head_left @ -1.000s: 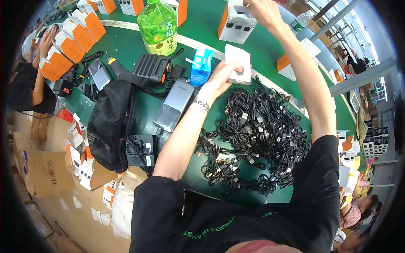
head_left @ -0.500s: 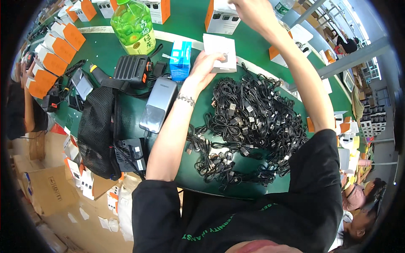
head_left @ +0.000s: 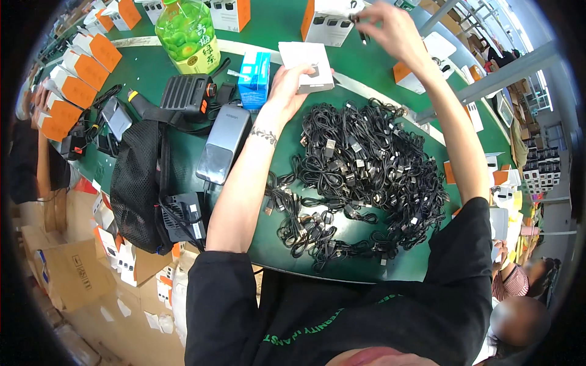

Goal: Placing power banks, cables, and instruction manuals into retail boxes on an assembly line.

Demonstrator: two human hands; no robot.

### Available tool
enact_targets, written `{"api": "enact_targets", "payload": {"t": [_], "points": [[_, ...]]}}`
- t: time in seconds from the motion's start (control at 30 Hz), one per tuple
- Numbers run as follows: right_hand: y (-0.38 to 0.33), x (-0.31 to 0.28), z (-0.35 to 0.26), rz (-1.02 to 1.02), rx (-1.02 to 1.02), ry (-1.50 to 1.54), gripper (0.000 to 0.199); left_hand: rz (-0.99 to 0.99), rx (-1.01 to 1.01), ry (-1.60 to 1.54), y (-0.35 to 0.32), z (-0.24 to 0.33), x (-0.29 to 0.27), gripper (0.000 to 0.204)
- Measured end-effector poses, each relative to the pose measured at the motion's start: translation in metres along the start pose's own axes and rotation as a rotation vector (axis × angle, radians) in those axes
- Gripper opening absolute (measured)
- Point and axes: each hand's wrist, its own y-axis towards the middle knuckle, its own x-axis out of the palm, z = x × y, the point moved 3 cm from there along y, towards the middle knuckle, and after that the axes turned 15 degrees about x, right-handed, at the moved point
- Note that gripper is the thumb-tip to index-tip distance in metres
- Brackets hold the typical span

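Observation:
My left hand (head_left: 287, 90) grips a small white box (head_left: 309, 66) from its near left side, with the thumb on the printed face. Beyond the cable pile, my right hand (head_left: 390, 32) is closed, pinching a short black cable (head_left: 364, 36) that dangles beside a white-and-orange box (head_left: 325, 22). The rest of that cable is hidden by the fingers. Below both hands lies a heap of coiled black USB cables (head_left: 372, 161). A blue box (head_left: 254, 79) stands just left of my left hand.
Left of my left arm are a grey power bank (head_left: 224, 143), a black mesh bag (head_left: 137, 189), a black ribbed device (head_left: 186, 94) and a green drink bottle (head_left: 186, 36). Orange-and-white boxes (head_left: 76, 88) line the far left. A metal post (head_left: 506, 83) slants at right. Other people work at both sides.
My right hand has moved right and slightly nearer, away from the white-and-orange box, and a black cable now shows in its fingers. My left hand has shifted slightly left with the white box.

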Motion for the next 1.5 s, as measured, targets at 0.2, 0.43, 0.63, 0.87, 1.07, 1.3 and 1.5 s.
{"api": "enact_targets", "payload": {"t": [0.2,0.43,0.63,0.87,1.07,1.3,1.5], "points": [[0.072,0.013,-0.015,0.173,-0.124,-0.073,0.016,-0.018,-0.016,-0.031,0.002,-0.009,-0.013,0.043],[0.061,0.086,0.005,-0.077,-0.006,-0.145,0.061,-0.021,0.001,0.003,0.0,-0.008,-0.005,0.049],[0.032,0.051,-0.01,0.11,-0.025,-0.094,0.042,-0.043,-0.015,-0.003,0.002,-0.009,-0.006,0.046],[-0.053,0.065,-0.08,0.048,0.039,0.289,0.022,0.176,0.027,-0.008,0.002,-0.012,-0.029,0.038],[-0.065,0.097,-0.072,0.126,0.069,0.404,0.039,0.14,0.013,0.153,0.007,-0.009,-0.03,0.041],[-0.074,0.104,-0.062,0.089,0.158,0.432,0.047,0.16,-0.047,0.252,0.006,-0.01,-0.02,0.046],[-0.075,0.106,-0.062,0.124,0.143,0.423,0.045,0.12,-0.053,0.237,0.006,-0.009,-0.024,0.046]]}}
